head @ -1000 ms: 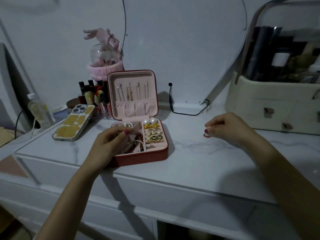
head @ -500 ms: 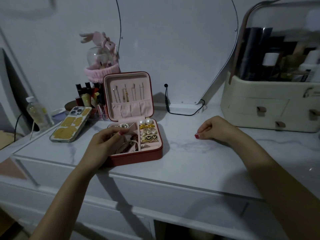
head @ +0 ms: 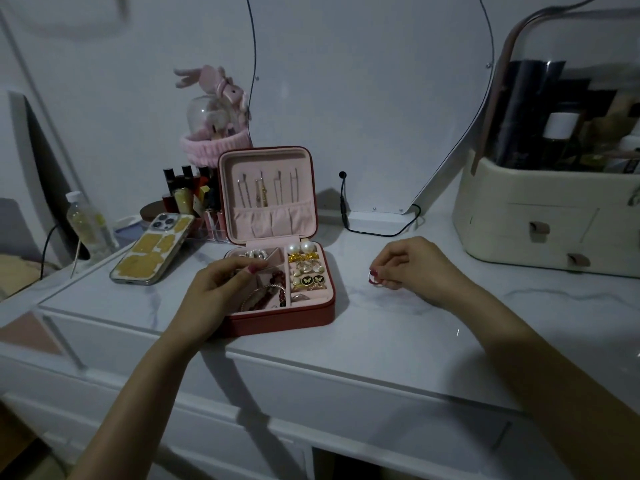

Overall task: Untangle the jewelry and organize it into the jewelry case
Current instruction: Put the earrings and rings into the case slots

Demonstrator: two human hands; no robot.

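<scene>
Phone [head: 152, 249] left of jewelry case [head: 277, 317], organizer [head: 547, 216] right, hands' grips unclear.

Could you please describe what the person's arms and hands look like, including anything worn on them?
Both forearms are bare, with no sleeves, watch or bracelet in view. The left hand and the right hand both have red-painted nails, visible on the fingers. I can see no rings on the fingers, though the dim light hides fine detail.
</scene>
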